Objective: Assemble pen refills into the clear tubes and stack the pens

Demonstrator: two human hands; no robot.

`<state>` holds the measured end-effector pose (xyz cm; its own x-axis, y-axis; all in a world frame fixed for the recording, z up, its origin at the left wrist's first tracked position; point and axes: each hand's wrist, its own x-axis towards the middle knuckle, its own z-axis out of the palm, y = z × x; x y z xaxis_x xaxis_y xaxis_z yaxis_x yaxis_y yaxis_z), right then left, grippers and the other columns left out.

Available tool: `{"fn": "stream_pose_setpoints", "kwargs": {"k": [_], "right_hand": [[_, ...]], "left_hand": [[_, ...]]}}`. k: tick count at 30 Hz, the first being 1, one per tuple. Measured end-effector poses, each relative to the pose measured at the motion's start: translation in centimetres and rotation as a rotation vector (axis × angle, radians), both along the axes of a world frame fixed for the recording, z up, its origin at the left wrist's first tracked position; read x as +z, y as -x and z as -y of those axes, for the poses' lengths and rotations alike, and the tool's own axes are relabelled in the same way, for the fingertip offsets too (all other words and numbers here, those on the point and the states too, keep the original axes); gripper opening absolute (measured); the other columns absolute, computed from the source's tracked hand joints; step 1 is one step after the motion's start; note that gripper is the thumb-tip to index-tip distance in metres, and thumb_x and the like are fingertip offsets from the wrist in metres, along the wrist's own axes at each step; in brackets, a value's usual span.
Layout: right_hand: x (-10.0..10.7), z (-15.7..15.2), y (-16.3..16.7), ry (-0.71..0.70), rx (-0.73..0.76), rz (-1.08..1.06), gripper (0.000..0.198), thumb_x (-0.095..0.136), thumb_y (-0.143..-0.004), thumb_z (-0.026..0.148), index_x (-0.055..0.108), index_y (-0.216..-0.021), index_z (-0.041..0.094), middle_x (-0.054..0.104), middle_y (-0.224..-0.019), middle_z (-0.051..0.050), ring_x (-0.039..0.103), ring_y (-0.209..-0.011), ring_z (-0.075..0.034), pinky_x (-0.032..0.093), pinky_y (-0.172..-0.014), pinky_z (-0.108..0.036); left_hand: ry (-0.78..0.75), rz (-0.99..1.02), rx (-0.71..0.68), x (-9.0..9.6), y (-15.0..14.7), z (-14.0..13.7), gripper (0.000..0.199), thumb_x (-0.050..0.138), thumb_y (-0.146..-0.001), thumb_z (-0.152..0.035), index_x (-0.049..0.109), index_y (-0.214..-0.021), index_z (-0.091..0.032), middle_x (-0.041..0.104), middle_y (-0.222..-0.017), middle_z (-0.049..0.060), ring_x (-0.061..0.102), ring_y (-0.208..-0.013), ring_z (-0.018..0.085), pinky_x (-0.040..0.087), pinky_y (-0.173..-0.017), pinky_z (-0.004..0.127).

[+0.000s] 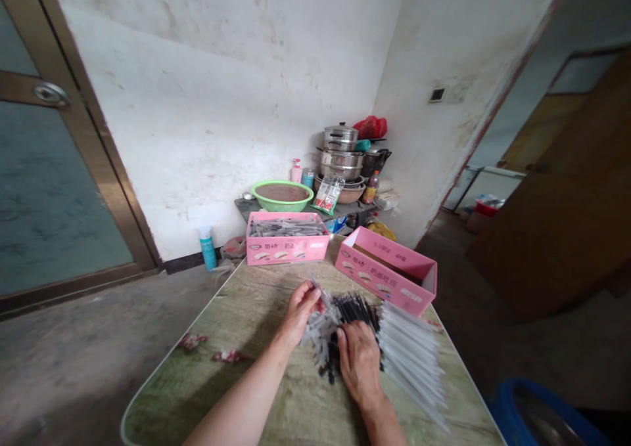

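My left hand [302, 307] pinches a thin translucent pen-like stick [314, 279] between thumb and fingers, tip pointing up and away. Beneath it lies a loose pile of short translucent pieces [320, 334] that look like pen caps. My right hand [359, 357] bends down over slim black pen-like pieces [352, 307], its fingers curled; whatever is under the fingertips is hidden. Directly to its right, long translucent tubes [411, 360] lie side by side in a slanted stack. Small black ends [326, 371] stick out of the pile between both hands.
At the table's [197, 393] far edge stand a pink box [287, 249] filled with pen-like sticks and another open pink box [387, 272]. Behind are a green basin [282, 203], stacked steel pots [341, 160] and a bottle [371, 186]. A blue tub [513, 406] sits at right.
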<state>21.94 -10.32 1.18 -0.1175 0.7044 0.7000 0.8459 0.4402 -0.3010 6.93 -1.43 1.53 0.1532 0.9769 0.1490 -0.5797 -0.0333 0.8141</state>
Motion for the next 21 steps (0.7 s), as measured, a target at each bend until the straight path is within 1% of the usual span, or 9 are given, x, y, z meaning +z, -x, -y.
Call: {"fn": "stream_pose_setpoints", "kwargs": {"k": [4, 8, 12, 17, 21], "right_hand": [[-0.21, -0.1, -0.07, 0.014, 0.009, 0.015, 0.023, 0.044, -0.1, 0.024, 0.058, -0.083, 0.02, 0.055, -0.075, -0.004, 0.052, -0.074, -0.02, 0.042, -0.071, -0.032], [-0.26, -0.15, -0.08, 0.021, 0.031, 0.006, 0.024, 0.043, -0.1, 0.023, 0.058, -0.081, 0.019, 0.055, -0.075, -0.005, 0.052, -0.074, -0.02, 0.043, -0.07, -0.033], [-0.21, -0.08, 0.06, 0.008, 0.079, -0.032, 0.019, 0.046, -0.099, 0.022, 0.06, -0.085, 0.019, 0.06, -0.08, -0.007, 0.056, -0.078, -0.021, 0.047, -0.074, -0.035], [-0.51, -0.11, 0.09, -0.019, 0.098, -0.101, 0.011, 0.052, -0.097, 0.023, 0.061, -0.093, 0.019, 0.064, -0.093, -0.009, 0.06, -0.09, -0.023, 0.05, -0.08, -0.038], [-0.33, -0.15, -0.01, -0.009, 0.072, -0.122, 0.01, 0.055, -0.096, 0.026, 0.061, -0.095, 0.019, 0.064, -0.089, -0.008, 0.06, -0.085, -0.023, 0.05, -0.078, -0.038]], "left_hand": [[-0.005, -0.009, -0.018, 0.08, 0.11, 0.15, 0.035, 0.076, -0.076, -0.043, 0.061, -0.09, -0.015, 0.066, -0.078, 0.003, 0.058, -0.059, 0.011, 0.049, -0.057, 0.023], [0.005, -0.019, -0.016, 0.08, 0.17, 0.19, 0.038, 0.077, -0.073, -0.045, 0.061, -0.089, -0.014, 0.066, -0.076, 0.003, 0.058, -0.058, 0.011, 0.049, -0.056, 0.024], [-0.007, -0.033, -0.003, -0.18, 0.08, 0.0, 0.038, 0.077, -0.073, -0.046, 0.061, -0.086, -0.014, 0.063, -0.071, 0.0, 0.056, -0.056, 0.01, 0.049, -0.055, 0.023], [-0.012, -0.058, 0.025, -0.14, -0.02, 0.0, 0.037, 0.076, -0.074, -0.046, 0.06, -0.084, -0.014, 0.06, -0.069, -0.001, 0.054, -0.053, 0.009, 0.048, -0.053, 0.022], [-0.011, -0.054, 0.028, 0.46, 0.04, 0.26, 0.037, 0.075, -0.075, -0.047, 0.058, -0.085, -0.015, 0.06, -0.069, -0.002, 0.055, -0.053, 0.009, 0.048, -0.055, 0.023]]}}
